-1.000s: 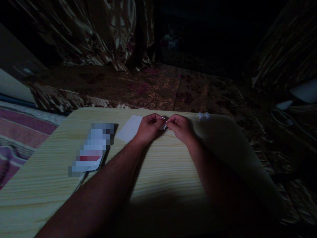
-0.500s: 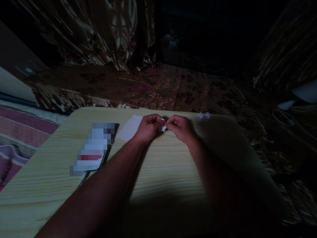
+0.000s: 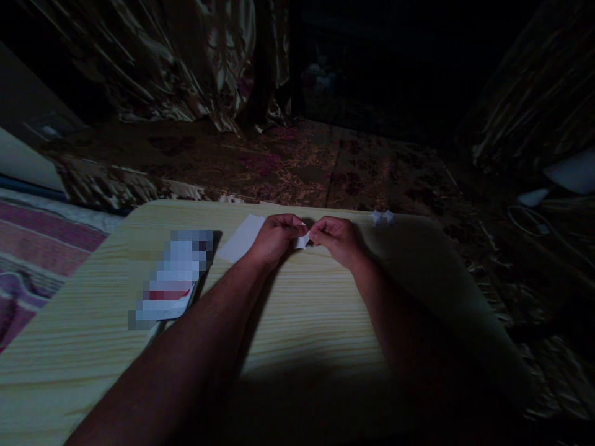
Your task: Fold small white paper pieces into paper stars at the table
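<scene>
Between my hands, near the far edge of the table, is a small white folded paper star. My left hand pinches it between thumb and fingers. My right hand is closed in a pinch at the star's right point, its fingertips touching it. Partly behind my left hand lies a flat sheet of white paper. Two small white paper stars sit side by side at the far edge, right of my right hand.
The light wooden table is dimly lit. On its left lies a pixelated flat object, beside my left forearm. Past the far edge is a ledge with patterned cloth. A white lamp and its cord stand at the right.
The star has turned a little in my fingers, and more of it shows below my left hand. Both hands stay in nearly the same place; the view has shifted slightly.
</scene>
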`<state>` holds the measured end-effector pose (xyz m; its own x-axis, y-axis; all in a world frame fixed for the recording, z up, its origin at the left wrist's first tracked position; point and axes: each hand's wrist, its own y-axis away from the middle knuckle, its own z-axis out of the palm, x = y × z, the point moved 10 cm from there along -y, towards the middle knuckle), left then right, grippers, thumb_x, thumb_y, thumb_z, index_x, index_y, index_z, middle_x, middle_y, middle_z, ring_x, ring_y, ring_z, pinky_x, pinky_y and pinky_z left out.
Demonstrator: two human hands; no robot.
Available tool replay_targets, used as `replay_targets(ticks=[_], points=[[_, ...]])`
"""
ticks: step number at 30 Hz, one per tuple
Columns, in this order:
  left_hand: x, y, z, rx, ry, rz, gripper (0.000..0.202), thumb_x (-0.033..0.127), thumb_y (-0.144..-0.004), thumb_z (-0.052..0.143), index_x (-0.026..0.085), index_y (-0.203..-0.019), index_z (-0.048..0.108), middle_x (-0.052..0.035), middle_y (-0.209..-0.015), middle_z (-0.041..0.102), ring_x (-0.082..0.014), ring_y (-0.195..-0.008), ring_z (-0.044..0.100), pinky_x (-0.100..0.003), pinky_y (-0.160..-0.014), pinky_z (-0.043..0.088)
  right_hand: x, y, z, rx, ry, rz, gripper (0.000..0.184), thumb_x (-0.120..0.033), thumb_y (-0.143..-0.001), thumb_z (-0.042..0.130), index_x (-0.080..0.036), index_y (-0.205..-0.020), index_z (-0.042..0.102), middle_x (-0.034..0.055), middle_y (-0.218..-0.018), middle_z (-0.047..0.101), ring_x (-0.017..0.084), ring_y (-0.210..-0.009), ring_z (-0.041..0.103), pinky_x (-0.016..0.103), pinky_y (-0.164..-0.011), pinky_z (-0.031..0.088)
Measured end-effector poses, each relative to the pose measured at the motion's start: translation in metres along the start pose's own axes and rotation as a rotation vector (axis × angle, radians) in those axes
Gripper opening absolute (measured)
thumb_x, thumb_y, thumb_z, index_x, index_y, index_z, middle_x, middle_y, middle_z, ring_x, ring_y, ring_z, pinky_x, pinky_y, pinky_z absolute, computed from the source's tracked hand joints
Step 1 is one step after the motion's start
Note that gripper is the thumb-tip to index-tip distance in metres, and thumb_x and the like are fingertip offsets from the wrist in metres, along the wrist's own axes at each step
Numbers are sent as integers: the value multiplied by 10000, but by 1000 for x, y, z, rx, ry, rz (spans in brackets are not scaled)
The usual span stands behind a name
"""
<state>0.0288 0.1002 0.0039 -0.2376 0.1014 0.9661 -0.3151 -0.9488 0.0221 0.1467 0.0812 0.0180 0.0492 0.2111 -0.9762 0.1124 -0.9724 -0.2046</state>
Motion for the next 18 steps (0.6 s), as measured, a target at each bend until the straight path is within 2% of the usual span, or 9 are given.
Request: replay_targets(ticks=[3, 6, 11, 18], points=[[-2, -1, -2, -2, 54, -14, 120, 215, -610, 743, 144, -649, 654, -27, -634, 650, -132, -554, 559, -269, -558, 408, 4, -1, -2, 17, -92, 49, 209, -360, -705, 711, -169, -760, 646, -8, -615, 621, 117, -574, 552, 259, -584, 441], [-3, -2, -6, 28, 95, -10, 150, 252, -638, 749, 150, -656, 640, -24, -602, 626, -133, -543, 549, -272, -551, 406, 5, -1, 0, 12, -150, 76, 236, -365, -684, 734, -170, -766, 628, -17, -617, 615, 109, -567, 538, 252, -575, 434], [-4, -1, -5, 51, 69, 0, 171, 273, -653, 748, 149, -648, 631, -17, -596, 616, -120, -533, 533, -258, -535, 391, 8, -2, 2, -6, -107, 61, 235, -343, -670, 749, -165, -719, 604, -16, -640, 610, 96, -571, 517, 237, -565, 404], [-8, -3, -4, 53, 51, -16, 182, 285, -669, 741, 147, -651, 623, -16, -585, 614, -122, -515, 532, -251, -514, 387, 13, -5, 4, -35, -52, 66, 316, -454, -698, 711, -174, -713, 566, -17, -621, 579, 102, -583, 509, 238, -569, 412]])
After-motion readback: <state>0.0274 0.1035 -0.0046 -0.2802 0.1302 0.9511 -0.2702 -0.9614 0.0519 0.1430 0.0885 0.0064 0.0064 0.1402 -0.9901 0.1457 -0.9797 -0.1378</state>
